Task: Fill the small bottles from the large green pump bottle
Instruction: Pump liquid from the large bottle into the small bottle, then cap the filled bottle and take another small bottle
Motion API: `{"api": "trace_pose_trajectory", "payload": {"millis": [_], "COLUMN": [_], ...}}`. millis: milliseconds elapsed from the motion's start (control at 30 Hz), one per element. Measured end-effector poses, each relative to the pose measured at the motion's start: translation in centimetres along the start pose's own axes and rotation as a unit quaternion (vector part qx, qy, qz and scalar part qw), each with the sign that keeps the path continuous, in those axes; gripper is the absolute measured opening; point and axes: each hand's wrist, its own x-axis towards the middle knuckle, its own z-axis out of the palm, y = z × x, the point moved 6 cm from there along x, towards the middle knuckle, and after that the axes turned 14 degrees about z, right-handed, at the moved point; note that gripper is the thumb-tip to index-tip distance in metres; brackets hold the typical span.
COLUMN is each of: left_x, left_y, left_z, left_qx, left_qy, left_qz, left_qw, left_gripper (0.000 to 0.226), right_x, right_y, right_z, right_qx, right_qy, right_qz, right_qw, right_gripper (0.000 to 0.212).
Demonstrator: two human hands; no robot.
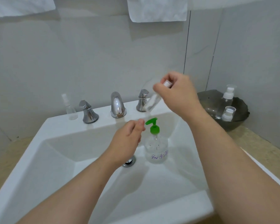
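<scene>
Sink (87, 149) holds green pump bottle (156, 151); spray bottle (70, 109) on rim; tray (206, 97) on counter (257, 143)

**Around my washbasin**

A white square sink (39, 131) fills the lower frame in front of me, its chrome drain (130, 162) near the centre. On its back ledge a chrome spout (118, 105) stands between a left tap handle (88, 112) and a right tap handle (141, 101). Two white towels hang at the top, one upper left (21, 5), one upper middle (157, 8). A dark dish (207, 97) sits on the speckled beige countertop (257, 143) at right.
</scene>
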Motion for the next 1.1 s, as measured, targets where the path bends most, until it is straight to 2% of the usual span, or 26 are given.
{"api": "trace_pose_trajectory", "payload": {"millis": [100, 233, 333, 467, 667, 833, 1100], "left_x": [0.1, 0.3, 0.4, 0.4, 0.4, 0.3, 0.2], "left_y": [-0.9, -1.7, -2.1, -2.0, -1.4, -1.3, -1.1], "left_z": [0.1, 0.1, 0.2, 0.1, 0.2, -0.1, -0.1], "left_qx": [0.004, 0.026, 0.037, 0.038, 0.073, 0.073, 0.077], "left_qy": [-0.006, -0.013, -0.011, -0.021, -0.025, -0.025, -0.023], "left_qz": [-0.001, -0.003, -0.006, -0.001, 0.012, 0.005, 0.006], "left_qw": [1.0, 1.0, 0.999, 0.999, 0.997, 0.997, 0.997], "left_gripper": [0.059, 0.054, 0.058, 0.061, 0.039, 0.038, 0.038], "right_x": [2.2, 5.2, 7.6, 8.7, 9.2, 9.6, 9.7], "right_y": [1.8, 2.5, 4.7, 10.3, 13.8, 15.0, 15.3], "right_z": [-2.8, -5.9, -7.3, -7.9, -7.3, -6.6, -6.2], "right_qx": [0.096, -0.006, -0.075, -0.097, -0.199, -0.237, -0.25], "right_qy": [0.082, 0.178, 0.214, 0.25, 0.206, 0.154, 0.117], "right_qz": [0.064, 0.074, 0.114, 0.17, 0.226, 0.258, 0.273], "right_qw": [0.99, 0.981, 0.967, 0.948, 0.931, 0.924, 0.922], "right_gripper": [0.014, 0.016, 0.018, 0.023, 0.032, 0.032, 0.035]}}
